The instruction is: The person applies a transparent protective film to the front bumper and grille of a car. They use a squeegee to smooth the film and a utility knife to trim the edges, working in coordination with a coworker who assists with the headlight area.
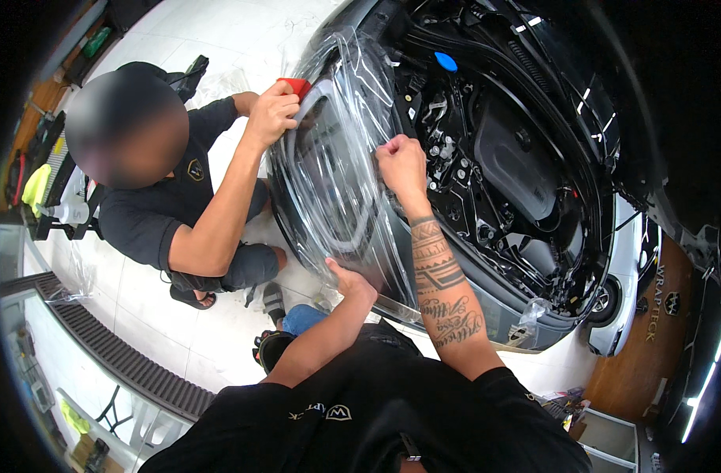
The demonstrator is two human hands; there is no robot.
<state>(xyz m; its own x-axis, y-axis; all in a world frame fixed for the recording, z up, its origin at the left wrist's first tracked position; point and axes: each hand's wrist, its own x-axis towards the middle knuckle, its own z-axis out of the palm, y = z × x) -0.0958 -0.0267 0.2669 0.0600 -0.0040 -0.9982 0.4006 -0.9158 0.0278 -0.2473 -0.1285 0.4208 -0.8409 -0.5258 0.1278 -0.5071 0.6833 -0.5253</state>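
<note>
Clear plastic film (366, 87) lies wrinkled over the front end of a dark grey car (398, 272), covering a dark section with a rounded grey frame (366, 236). My right hand (404, 164) is closed in a pinch on the film's edge, beside the open engine bay. Lower down, my left hand (353, 285) grips the film near the bumper's side, thumb pointing up; its fingertips are partly hidden. Across from me, a co-worker's hand (274, 114) presses a red squeegee (296, 87) against the film at the frame's far end.
The co-worker (144, 229) crouches at the left on white floor tiles (152, 315). The engine bay (518, 158) stands exposed under a raised hood. A spray bottle (70, 211) and yellow cloth (36, 189) are at far left. A white car (624, 276) stands beyond.
</note>
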